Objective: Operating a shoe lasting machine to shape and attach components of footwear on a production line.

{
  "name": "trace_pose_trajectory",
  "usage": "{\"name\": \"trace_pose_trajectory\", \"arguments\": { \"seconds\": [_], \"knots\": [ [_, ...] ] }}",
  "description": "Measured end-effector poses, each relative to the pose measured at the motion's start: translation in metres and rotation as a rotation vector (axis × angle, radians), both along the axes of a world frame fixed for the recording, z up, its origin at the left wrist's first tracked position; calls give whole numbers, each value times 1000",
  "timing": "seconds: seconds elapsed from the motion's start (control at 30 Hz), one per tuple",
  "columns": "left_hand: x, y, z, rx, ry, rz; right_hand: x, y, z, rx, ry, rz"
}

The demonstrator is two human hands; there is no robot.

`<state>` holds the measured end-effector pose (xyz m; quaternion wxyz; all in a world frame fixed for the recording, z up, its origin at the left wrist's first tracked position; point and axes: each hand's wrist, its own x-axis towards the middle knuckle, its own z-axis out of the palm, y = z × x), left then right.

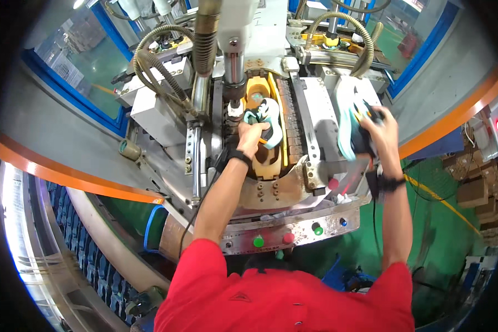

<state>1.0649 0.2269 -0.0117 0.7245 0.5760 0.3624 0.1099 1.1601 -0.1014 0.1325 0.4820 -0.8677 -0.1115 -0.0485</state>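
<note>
My left hand is closed on the heel end of a sports shoe with a dark upper and a pale mint sole. That shoe sits inside the yellow-lined cavity of a shoe press, below and beside a metal piston. At the right, my right hand grips a second shoe, dark with a thick pale mint sole, over the white machine ledge. Its fingers wrap over the dark upper, and part of the shoe is hidden by the hand.
Along the machine's front edge runs a metal panel with green and red push buttons. Ribbed hoses arch at both sides. An orange-edged housing curves around. Cardboard boxes stand on the floor at the right.
</note>
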Motion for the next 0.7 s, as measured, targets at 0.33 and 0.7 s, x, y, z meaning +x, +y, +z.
{"name": "trace_pose_trajectory", "arguments": {
  "seconds": [0.33,0.7],
  "knots": [
    [-330,-73,123,-345,-179,118,34,277,-80,-654,61,436],
    [-522,-201,99,-185,23,1230,-119,239,-116,6,-678,629]
  ]
}}
